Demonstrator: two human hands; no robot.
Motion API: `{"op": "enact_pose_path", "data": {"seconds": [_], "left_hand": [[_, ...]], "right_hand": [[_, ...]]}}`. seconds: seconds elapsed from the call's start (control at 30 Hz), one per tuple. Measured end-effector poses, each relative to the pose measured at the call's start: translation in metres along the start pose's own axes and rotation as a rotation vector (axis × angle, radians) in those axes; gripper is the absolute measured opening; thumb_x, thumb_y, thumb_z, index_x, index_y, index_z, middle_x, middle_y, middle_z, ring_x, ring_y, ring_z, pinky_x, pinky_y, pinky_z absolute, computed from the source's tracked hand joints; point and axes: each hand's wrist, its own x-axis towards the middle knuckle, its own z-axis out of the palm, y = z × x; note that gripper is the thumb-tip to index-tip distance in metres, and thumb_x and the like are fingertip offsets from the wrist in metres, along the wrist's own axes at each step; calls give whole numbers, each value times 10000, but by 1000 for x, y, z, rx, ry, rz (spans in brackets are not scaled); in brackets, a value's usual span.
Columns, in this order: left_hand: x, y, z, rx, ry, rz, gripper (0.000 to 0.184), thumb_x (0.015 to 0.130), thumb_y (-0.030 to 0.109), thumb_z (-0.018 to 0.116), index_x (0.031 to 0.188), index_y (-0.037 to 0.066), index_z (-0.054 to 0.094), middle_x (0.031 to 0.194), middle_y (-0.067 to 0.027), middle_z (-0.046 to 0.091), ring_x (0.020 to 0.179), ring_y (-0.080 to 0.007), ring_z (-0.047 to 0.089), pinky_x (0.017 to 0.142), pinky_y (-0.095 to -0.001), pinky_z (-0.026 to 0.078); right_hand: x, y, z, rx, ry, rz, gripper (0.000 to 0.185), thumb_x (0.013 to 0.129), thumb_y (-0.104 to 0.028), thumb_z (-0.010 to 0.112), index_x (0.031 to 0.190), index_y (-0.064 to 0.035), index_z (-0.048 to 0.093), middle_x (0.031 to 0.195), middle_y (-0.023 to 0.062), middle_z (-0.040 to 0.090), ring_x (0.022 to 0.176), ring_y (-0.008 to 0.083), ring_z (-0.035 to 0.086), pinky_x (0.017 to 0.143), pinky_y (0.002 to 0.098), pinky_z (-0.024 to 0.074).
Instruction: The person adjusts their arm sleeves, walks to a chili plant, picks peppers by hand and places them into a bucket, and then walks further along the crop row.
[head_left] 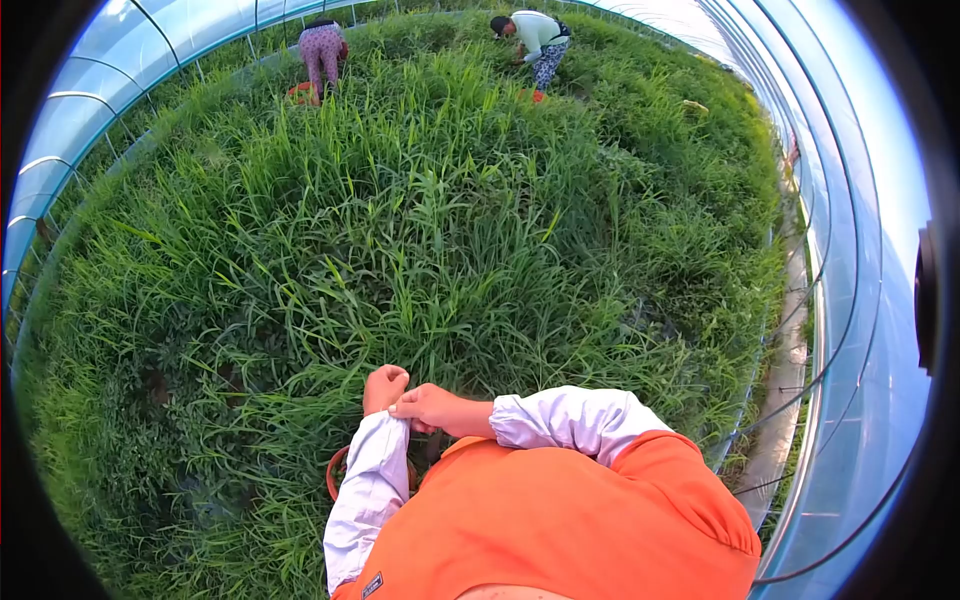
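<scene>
Down at the bottom middle of the head view, the right hand (436,407) is pinching the pale left sleeve (374,470) right at the wrist end. The left hand (384,387) is sitting curled pretty much closed, sticking out of that cuff. Some reddish rim (333,474) is peeking out beside the sleeve. Tall grass (430,270) is filling the middle, and up top two people (541,36) are bending over.
</scene>
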Motion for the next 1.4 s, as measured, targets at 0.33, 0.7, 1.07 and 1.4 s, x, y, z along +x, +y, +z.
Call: {"op": "enact_pose_path", "data": {"seconds": [0.33, 0.7, 1.07, 1.4], "left_hand": [[-6, 19, -4, -1532, -133, -265, 95, 873, 142, 598, 952, 89, 603, 750, -4, 588, 688, -169, 557, 621, -322, 476], [-33, 37, -19, -1243, 17, -90, 64, 885, 130, 569, 928, 88, 589, 715, 7, 582, 630, -130, 550, 544, -279, 454], [-9, -4, -16, -565, 137, -2, 68, 866, 106, 574, 911, 67, 607, 729, -3, 607, 575, -80, 551, 474, -213, 431], [-17, -5, -9, -604, 85, 7, 94, 845, 81, 587, 918, 24, 605, 745, -23, 598, 628, -106, 545, 576, -245, 469]], "right_hand": [[13, 7, -24, -1005, -464, -348, 350, 824, -349, 663, 941, -20, 646, 736, 58, 614, 673, 195, 574, 605, 341, 452], [-18, -13, -10, -1123, -229, -509, 254, 822, -264, 611, 1016, -104, 644, 776, 101, 649, 717, 286, 625, 624, 401, 489], [-3, -5, 24, -1161, 57, -630, 157, 805, -212, 569, 777, -65, 620, 658, 117, 618, 597, 302, 610, 566, 415, 478], [-6, -14, 42, -1085, 165, -679, 262, 749, -218, 628, 731, 40, 589, 583, 154, 584, 535, 323, 605, 518, 405, 507]]}}
